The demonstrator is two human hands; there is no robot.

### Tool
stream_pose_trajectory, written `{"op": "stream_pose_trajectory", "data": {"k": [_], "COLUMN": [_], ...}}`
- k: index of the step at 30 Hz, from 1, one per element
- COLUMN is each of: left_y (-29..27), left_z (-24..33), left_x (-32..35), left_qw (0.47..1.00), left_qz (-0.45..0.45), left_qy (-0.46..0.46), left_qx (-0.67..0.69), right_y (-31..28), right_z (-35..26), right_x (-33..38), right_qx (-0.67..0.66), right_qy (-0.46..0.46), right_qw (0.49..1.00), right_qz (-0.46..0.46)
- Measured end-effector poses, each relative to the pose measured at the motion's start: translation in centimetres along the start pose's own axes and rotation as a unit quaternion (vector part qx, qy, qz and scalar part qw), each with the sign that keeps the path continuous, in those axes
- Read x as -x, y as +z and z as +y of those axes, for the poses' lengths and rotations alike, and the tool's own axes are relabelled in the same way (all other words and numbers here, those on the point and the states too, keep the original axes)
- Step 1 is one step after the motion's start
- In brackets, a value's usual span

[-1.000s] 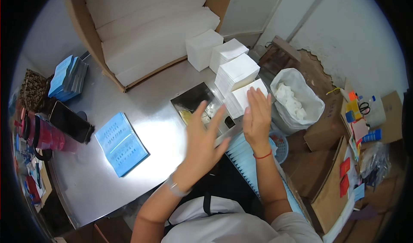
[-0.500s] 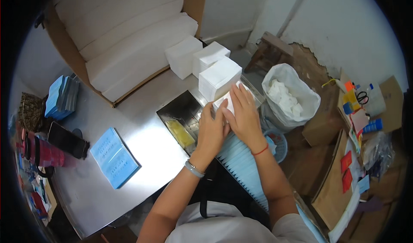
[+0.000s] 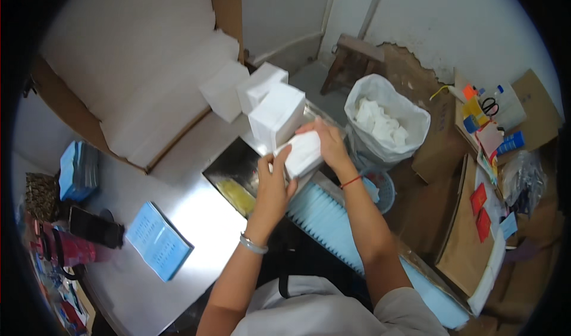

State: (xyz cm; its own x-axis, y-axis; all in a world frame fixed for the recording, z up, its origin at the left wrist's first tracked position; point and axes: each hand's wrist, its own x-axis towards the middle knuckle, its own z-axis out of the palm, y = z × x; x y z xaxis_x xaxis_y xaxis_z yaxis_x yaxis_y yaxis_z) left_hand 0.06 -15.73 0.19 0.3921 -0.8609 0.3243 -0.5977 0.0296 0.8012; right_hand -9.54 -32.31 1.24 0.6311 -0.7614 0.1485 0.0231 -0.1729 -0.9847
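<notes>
A small stack of white folded napkins (image 3: 304, 153) is between my two hands. My left hand (image 3: 272, 187) grips its near left end, thumb and fingers bent around it. My right hand (image 3: 328, 145) holds the far right end, with the fingers over its top edge. Just beyond them a taller white napkin stack (image 3: 275, 120) stands upright. Two more white stacks lean behind it. Beneath my hands runs a long row of light-blue packets (image 3: 326, 220). A dark metal recess (image 3: 235, 164) with a yellow pack (image 3: 237, 194) in it sits left of my hands.
A large carton (image 3: 65, 98) of white napkins fills the far left. On the steel table (image 3: 119, 282) lie a blue printed packet (image 3: 159, 241), a phone (image 3: 95, 227) and a pink bottle (image 3: 74, 247). At right stand a white bag (image 3: 389, 119), a blue basket (image 3: 383, 193) and cardboard (image 3: 464, 235).
My hands have moved apart and hold the small napkin stack at its ends, so more of it shows. The whole view has shifted, with the tall stacks appearing farther left.
</notes>
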Motion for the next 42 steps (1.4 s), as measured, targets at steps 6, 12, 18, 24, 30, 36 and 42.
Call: {"op": "stream_pose_trajectory", "data": {"k": [6,12,18,24,30,36,42], "left_y": [-0.4,-0.8,-25.0,-33.6,-22.3,-22.0,-21.7], "left_z": [0.1,-0.2,5.0,-5.2,-3.7,-4.8,-5.9], "left_x": [0.3,0.0,1.8,13.8,18.5,18.7,17.9], "left_qw": [0.999,0.999,0.895,0.784,0.798,0.846,0.880], "left_qz": [0.010,0.033,-0.435,-0.084,-0.020,0.157,0.197], "left_qy": [0.014,0.033,-0.040,-0.295,-0.329,-0.230,-0.177], "left_qx": [-0.027,-0.018,0.087,-0.539,-0.505,-0.455,-0.395], "right_y": [1.7,2.3,1.8,6.5,7.0,5.5,4.4], "right_z": [0.5,-0.9,-6.0,-6.2,-4.6,-4.9,-4.8], "right_x": [-0.8,-1.8,0.1,6.7,5.8,5.5,4.9], "right_qx": [0.086,0.148,0.399,0.534,0.508,0.434,0.404], "right_qy": [-0.128,-0.163,-0.435,-0.316,-0.319,-0.309,-0.286], "right_qw": [0.982,0.973,0.778,0.772,0.789,0.837,0.868], "right_qz": [0.105,0.069,0.214,0.137,0.135,0.124,0.045]}}
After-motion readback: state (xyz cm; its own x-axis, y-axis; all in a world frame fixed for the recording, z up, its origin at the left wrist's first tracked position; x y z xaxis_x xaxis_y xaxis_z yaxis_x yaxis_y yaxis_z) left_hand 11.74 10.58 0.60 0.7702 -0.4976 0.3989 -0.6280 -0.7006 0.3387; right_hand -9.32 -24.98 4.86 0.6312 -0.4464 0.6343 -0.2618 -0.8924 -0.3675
